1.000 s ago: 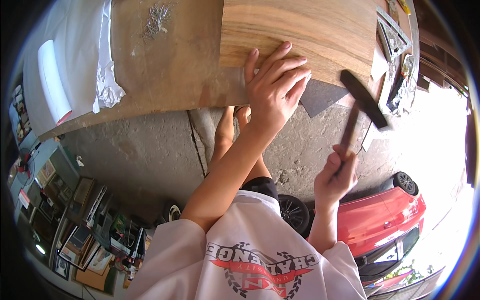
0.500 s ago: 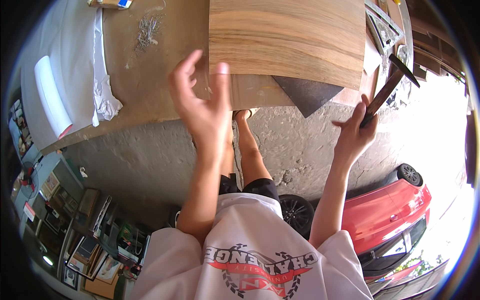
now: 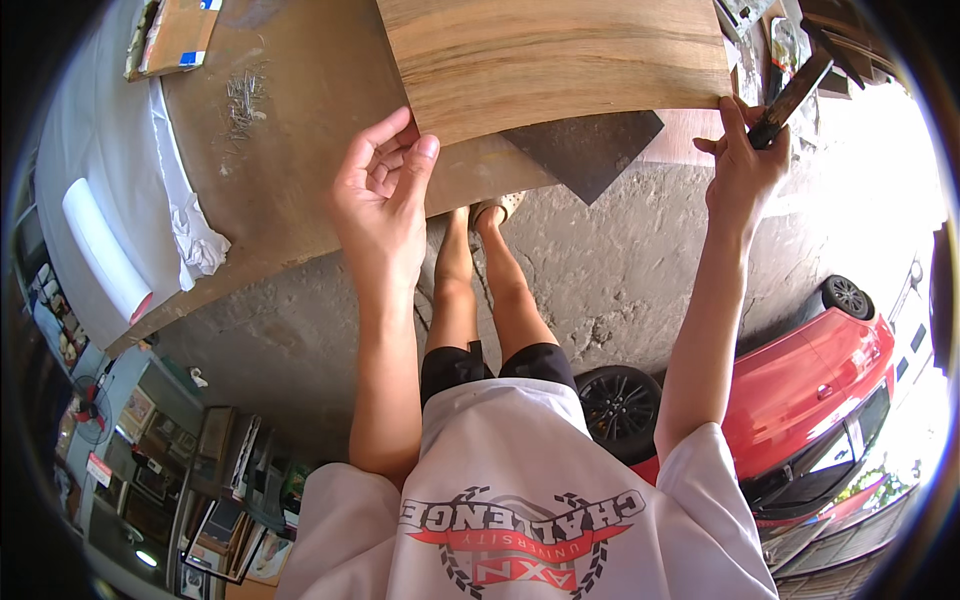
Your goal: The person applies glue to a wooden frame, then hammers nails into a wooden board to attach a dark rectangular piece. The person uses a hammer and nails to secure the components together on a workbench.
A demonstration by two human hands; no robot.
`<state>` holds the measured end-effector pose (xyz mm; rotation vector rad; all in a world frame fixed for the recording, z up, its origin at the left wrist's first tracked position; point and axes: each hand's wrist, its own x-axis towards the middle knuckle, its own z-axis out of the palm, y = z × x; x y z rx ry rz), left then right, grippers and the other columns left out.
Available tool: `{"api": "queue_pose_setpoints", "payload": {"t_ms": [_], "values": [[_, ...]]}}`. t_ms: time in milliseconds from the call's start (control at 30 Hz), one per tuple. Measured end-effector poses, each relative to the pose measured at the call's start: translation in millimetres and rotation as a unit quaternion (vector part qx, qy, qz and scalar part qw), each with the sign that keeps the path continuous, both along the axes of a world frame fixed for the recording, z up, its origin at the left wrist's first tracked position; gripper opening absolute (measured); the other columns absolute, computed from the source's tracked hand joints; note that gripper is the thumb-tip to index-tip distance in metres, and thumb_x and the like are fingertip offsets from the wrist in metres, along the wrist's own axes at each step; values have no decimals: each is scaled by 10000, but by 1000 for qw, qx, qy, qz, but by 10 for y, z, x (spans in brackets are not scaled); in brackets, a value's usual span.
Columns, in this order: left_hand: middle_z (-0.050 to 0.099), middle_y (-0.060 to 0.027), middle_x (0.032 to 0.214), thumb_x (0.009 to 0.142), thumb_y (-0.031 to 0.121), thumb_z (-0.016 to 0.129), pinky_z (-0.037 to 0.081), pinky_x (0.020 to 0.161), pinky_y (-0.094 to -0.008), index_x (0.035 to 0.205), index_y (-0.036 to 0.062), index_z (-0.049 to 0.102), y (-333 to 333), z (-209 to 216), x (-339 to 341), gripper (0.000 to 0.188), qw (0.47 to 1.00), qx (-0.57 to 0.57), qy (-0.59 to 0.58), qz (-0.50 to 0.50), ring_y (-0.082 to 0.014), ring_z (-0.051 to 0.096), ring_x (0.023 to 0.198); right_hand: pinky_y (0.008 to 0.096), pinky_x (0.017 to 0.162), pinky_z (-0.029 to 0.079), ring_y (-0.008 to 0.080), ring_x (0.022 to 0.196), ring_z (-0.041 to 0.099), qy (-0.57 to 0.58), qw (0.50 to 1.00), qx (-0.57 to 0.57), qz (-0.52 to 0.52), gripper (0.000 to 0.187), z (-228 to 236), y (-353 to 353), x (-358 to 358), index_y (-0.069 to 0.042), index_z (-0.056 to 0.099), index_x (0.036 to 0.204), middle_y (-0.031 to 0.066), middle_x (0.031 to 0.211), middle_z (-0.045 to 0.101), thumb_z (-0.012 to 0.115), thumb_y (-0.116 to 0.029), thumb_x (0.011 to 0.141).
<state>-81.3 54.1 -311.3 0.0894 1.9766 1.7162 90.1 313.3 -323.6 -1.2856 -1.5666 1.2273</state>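
Observation:
A thin wooden sheet (image 3: 560, 65) with brown grain extends over the table in front of me. At its near left corner is my left hand (image 3: 385, 190), thumb and forefinger closed about the corner, the other fingers curled. My right hand (image 3: 748, 165) grips a hammer (image 3: 795, 95) by its dark wooden handle, the head pointing up and away to the right. One fingertip of that hand touches the sheet's near right corner. Below the sheet's near edge, a dark flat plate (image 3: 590, 150) juts past the table (image 3: 300, 150).
Several loose nails (image 3: 243, 105) lie in a pile on the left of the table. Farther left are a white roll (image 3: 105, 250), crumpled white paper (image 3: 200, 240) and a small box (image 3: 175, 35). A red car (image 3: 810, 385) stands on the right; stacked frames (image 3: 215, 520) are at lower left.
My left hand has come to the sheet's left corner and closed on it. My right hand, still with the hammer, has moved up and right to the other corner. The view has shifted.

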Motion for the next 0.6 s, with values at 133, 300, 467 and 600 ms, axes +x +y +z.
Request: {"api": "queue_pose_setpoints", "payload": {"t_ms": [133, 300, 467, 600], "values": [[713, -124, 1076, 824, 9, 830, 572, 824, -281, 1222, -50, 678, -57, -165, 91, 431, 988, -69, 129, -47, -148, 672, 912, 300, 499, 649, 147, 651, 689, -41, 999, 4, -7, 181, -72, 6, 31, 30, 600, 972, 185, 989, 719, 746, -47, 900], [733, -117, 1043, 746, -6, 870, 587, 746, -311, 1162, 0, 721, -110, -405, 119, 442, 919, -113, 375, -52, -193, 702, 845, 297, 490, 652, 159, 719, 715, -55, 997, 48, -9, 181, -119, -14, 35, 31, 619, 970, 170, 981, 731, 756, -64, 900], [746, -121, 918, 740, -37, 860, 599, 708, -321, 984, -34, 745, -74, -549, 12, 269, 886, -71, 456, -34, -225, 720, 785, 307, 525, 662, 167, 783, 716, -68, 996, 57, -5, 206, -149, -18, 67, 37, 609, 1001, 181, 1019, 718, 759, -57, 895], [753, -120, 887, 729, -55, 858, 601, 710, -311, 905, -46, 745, -77, -550, -20, 209, 892, -48, 449, -29, -218, 726, 780, 315, 533, 666, 187, 814, 730, -52, 996, 73, 6, 210, -176, -14, 69, 51, 603, 1000, 197, 1025, 716, 755, -53, 900]]}}
